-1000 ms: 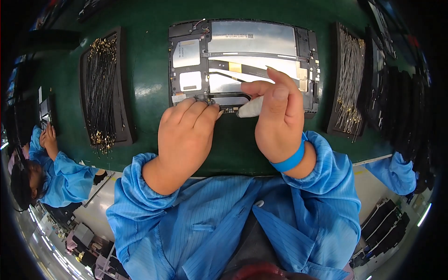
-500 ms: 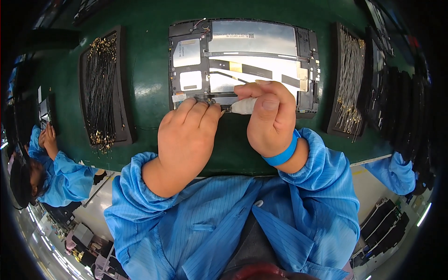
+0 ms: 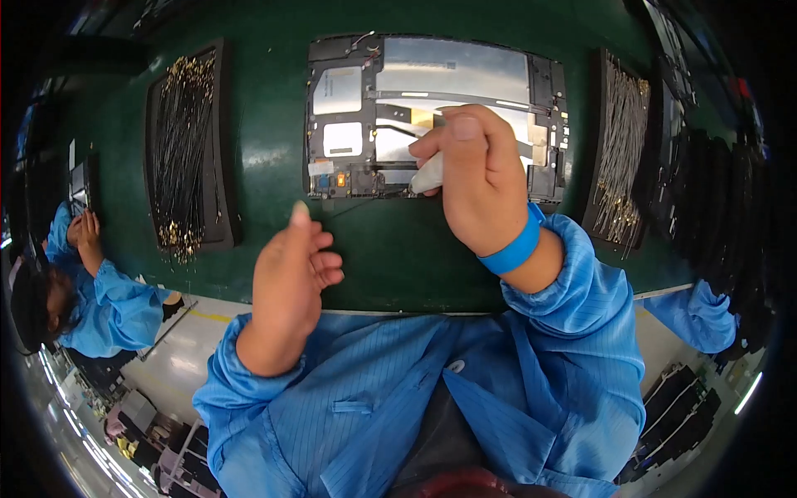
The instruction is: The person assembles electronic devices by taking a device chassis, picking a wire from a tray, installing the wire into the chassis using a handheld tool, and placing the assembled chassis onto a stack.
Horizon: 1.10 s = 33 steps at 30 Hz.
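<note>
An opened tablet-like device [image 3: 452, 66] lies on the green table, its metal plates and circuit boards showing. My right hand [image 3: 481, 174] is bent over its near edge with the fingers closed. A white wrapped piece [image 3: 427, 176] sticks out from those fingers and touches the edge; whether it is a covered finger or a held tool I cannot tell. A thin black cable [image 3: 353, 207] runs from the near edge to the thumb of my left hand [image 3: 286, 282]. That hand is off the device at lower left, fingers curled, seemingly pinching the cable; its grip is partly hidden.
To the left, a black tray [image 3: 224, 166] holds many black cables with gold ends. On the right, another tray [image 3: 594, 191] holds grey cables. Dark panels [image 3: 672, 100] stand beyond it. A co-worker [image 3: 108, 307] in blue sits at far left; another blue sleeve [image 3: 693, 315] shows at right.
My left hand has drawn away from the device's near edge, down and left, uncovering small boards and the thin cable. My right hand stays at the edge, its fingers slightly shifted.
</note>
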{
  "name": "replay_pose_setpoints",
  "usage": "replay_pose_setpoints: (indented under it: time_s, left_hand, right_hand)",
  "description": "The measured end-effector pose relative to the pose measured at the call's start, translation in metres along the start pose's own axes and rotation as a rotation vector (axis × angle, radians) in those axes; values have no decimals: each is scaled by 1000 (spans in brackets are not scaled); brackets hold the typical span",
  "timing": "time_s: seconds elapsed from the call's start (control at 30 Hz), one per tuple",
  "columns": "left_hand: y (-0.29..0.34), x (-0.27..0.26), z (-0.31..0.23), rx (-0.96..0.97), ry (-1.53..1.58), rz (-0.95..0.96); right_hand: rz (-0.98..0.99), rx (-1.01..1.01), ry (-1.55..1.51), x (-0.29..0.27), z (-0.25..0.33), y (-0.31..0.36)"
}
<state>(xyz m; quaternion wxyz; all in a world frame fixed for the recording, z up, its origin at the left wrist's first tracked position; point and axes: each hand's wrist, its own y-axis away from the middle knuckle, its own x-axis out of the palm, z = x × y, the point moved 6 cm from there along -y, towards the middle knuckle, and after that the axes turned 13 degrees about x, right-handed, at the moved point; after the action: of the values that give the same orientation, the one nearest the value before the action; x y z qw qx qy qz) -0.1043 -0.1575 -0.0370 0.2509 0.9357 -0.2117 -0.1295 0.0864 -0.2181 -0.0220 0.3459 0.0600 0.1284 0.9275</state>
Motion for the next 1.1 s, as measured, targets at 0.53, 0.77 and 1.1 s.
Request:
replay_pose_setpoints:
  time_s: [0.53,0.77,1.1]
  left_hand:
    - [-36,-4,1,136,533,-415]
    - [12,5,-13,127,161,-91]
    - [-4,39,8,-53,214,217]
  right_hand:
    - [54,47,-102,-2,3,-5]
    - [55,118,-122,-1,4,-6]
    - [341,90,629,21,15,-14]
